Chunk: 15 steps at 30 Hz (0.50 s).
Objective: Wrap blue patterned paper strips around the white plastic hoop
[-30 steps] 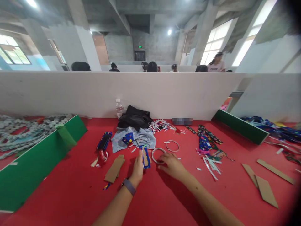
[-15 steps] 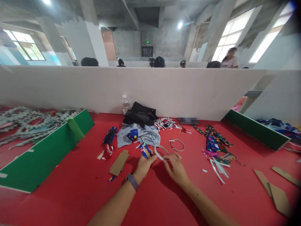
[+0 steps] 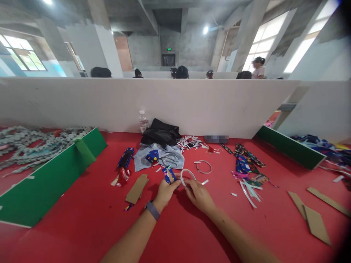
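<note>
My left hand (image 3: 165,193), a watch on its wrist, is closed around a blue patterned fabric piece (image 3: 169,174) with a cardboard-coloured strip on its face. My right hand (image 3: 197,194) is closed on the lower edge of a white ring-shaped band (image 3: 188,171). This band stands tilted between the hands, its left side close to my left thumb; whether that thumb touches it I cannot tell. Behind my right hand lies another thin pale ring (image 3: 203,167). A short white strip (image 3: 205,182) lies beside my right fingers.
Cardboard pieces (image 3: 137,189) lie left of my hands. Behind are a grey cloth (image 3: 139,159), a black bag (image 3: 160,132), a bottle (image 3: 143,122) and white scraps (image 3: 190,142). Patterned strips (image 3: 242,164) lie right. Green dividers (image 3: 55,182) flank the red table (image 3: 175,233).
My right hand has come left, nearer my left hand, and the white band now stands more upright. A white strip beside my right fingers shows more fully. The view has shifted slightly.
</note>
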Tool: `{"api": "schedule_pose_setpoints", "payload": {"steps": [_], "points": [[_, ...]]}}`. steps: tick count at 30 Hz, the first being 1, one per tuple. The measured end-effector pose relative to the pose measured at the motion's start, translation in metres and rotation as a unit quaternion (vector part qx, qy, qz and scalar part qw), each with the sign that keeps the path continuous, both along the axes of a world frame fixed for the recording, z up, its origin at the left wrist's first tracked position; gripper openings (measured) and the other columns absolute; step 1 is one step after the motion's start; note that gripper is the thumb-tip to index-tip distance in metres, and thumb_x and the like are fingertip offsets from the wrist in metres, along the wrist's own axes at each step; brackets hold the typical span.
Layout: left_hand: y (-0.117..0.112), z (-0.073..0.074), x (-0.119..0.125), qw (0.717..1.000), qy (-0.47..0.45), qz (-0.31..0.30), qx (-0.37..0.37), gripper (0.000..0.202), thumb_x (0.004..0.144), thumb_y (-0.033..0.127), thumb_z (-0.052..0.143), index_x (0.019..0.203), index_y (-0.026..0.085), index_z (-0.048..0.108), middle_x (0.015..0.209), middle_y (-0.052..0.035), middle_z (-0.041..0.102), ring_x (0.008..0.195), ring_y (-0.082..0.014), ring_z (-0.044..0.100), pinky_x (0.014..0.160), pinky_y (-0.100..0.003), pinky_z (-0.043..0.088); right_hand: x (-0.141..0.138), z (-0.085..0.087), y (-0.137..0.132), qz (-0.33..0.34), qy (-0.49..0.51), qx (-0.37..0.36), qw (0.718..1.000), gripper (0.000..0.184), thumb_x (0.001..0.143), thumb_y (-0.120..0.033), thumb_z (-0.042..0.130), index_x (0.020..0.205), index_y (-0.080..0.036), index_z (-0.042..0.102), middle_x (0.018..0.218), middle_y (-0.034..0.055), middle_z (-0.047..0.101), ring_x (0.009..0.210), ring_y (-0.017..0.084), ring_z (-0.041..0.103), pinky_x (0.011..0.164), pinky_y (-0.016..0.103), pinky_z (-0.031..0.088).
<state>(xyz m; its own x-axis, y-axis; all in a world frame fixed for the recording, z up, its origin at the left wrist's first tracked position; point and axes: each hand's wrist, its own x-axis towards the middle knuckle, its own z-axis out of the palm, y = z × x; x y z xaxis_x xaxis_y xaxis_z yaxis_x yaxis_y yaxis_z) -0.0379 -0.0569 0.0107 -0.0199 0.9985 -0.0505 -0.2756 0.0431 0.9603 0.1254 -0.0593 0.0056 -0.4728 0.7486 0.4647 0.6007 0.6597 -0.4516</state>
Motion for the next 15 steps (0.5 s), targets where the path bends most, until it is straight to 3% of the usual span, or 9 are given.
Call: {"api": "schedule_pose_setpoints", "payload": {"steps": [8, 12, 15], "points": [[-0.0004, -0.0038, -0.0016, 0.998, 0.063, 0.016, 0.012, 0.025, 0.064, 0.031, 0.070, 0.081, 0.014, 0.064, 0.067, -0.0003, 0.064, 0.062, -0.0149, 0.059, 0.062, -0.025, 0.046, 0.0001, -0.0014, -0.0006, -0.018, 0.033, -0.013, 0.999, 0.019, 0.084, -0.015, 0.043, 0.099, -0.018, 0.055, 0.089, 0.0078, 0.064, 0.081, 0.019, 0.058, 0.073, 0.030, 0.046], [0.0001, -0.0060, -0.0016, 0.998, 0.056, 0.012, 0.010, 0.025, 0.063, 0.032, 0.071, 0.079, 0.015, 0.061, 0.067, 0.0002, 0.064, 0.065, -0.0152, 0.060, 0.065, -0.027, 0.047, 0.0008, 0.0030, -0.0023, -0.033, 0.069, -0.028, 0.997, 0.025, 0.082, -0.015, 0.045, 0.105, -0.018, 0.052, 0.094, 0.0078, 0.064, 0.082, 0.018, 0.058, 0.074, 0.029, 0.045], [-0.0002, -0.0064, -0.0015, 0.997, 0.069, 0.012, 0.018, 0.026, 0.062, 0.033, 0.072, 0.080, 0.016, 0.063, 0.074, -0.0012, 0.066, 0.070, -0.0165, 0.061, 0.070, -0.028, 0.048, 0.0021, 0.0053, -0.0018, -0.031, 0.080, -0.037, 0.996, 0.018, 0.082, -0.017, 0.045, 0.099, -0.020, 0.053, 0.092, 0.0057, 0.063, 0.080, 0.016, 0.058, 0.071, 0.027, 0.044]]}}
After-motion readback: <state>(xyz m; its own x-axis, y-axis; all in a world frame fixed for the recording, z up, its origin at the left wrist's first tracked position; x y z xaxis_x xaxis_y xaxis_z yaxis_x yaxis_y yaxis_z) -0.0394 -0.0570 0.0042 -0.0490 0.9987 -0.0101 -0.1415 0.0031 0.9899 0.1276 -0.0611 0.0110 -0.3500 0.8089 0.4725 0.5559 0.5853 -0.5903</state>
